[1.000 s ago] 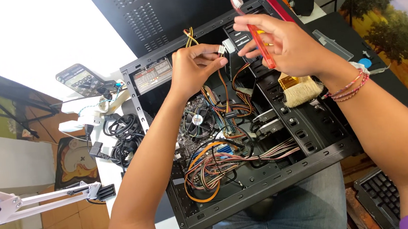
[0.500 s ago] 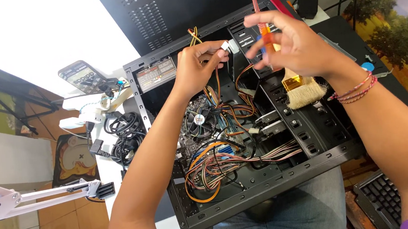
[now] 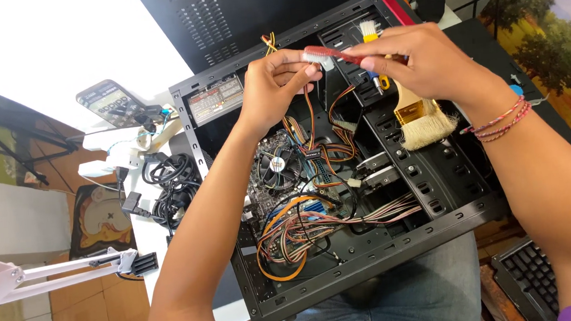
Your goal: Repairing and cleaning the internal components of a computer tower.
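Note:
An open black computer case [image 3: 439, 220] lies on its side before me, full of orange and multicoloured cables [image 3: 297, 227] around a fan [image 3: 276, 168]. My left hand [image 3: 273, 87] pinches a white cable connector [image 3: 309, 58] lifted above the case. My right hand [image 3: 427, 61] grips a red toothbrush [image 3: 342, 54] held level, its bristled head touching the connector. A wide paintbrush [image 3: 421, 119] with pale bristles rests on the drive bay under my right hand. A small yellow-handled brush [image 3: 369, 31] lies behind it.
A phone [image 3: 108, 103] and a coil of black cables [image 3: 172, 183] sit on the white table left of the case. A white jointed arm [image 3: 56, 270] reaches in at lower left. The black side panel [image 3: 253, 7] stands behind, a keyboard [image 3: 529, 277] at lower right.
My right hand has swung the red toothbrush from upright down to level, bringing its head onto the connector. My left hand keeps holding the connector in about the same place.

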